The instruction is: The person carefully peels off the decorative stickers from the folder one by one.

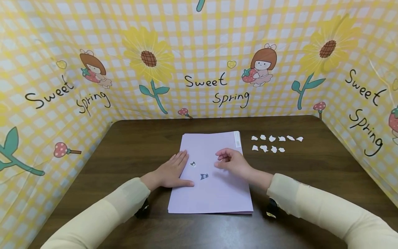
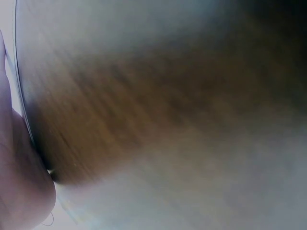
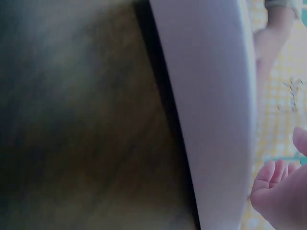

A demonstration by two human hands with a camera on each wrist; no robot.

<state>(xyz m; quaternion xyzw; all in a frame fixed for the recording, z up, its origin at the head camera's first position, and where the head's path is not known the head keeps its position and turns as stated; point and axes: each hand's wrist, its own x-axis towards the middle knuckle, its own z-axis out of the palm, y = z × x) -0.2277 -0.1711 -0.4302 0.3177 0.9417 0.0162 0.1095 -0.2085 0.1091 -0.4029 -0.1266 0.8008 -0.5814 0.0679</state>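
A light purple folder [image 1: 217, 199] lies on the table with two small dark-printed stickers on it: a cat-like sticker [image 1: 193, 164] and, a little lower, a blue-grey sticker [image 1: 204, 176]. My left hand [image 1: 174, 171] rests flat on the folder's left side, fingers straight and thumb spread below the upper sticker. Over the folder's right half hovers my right hand [image 1: 234, 162], its fingers loosely bent and nothing visible between them. In the right wrist view, the thumb of that right hand [image 3: 283, 196] stands apart from the fingers.
Two rows of small white paper cut-outs [image 1: 272, 138] lie on the brown table [image 1: 130, 148] to the right of the folder. A white label [image 1: 237, 140] marks the folder's top right corner. Behind and at both sides hangs a yellow checked cloth [image 1: 192, 45].
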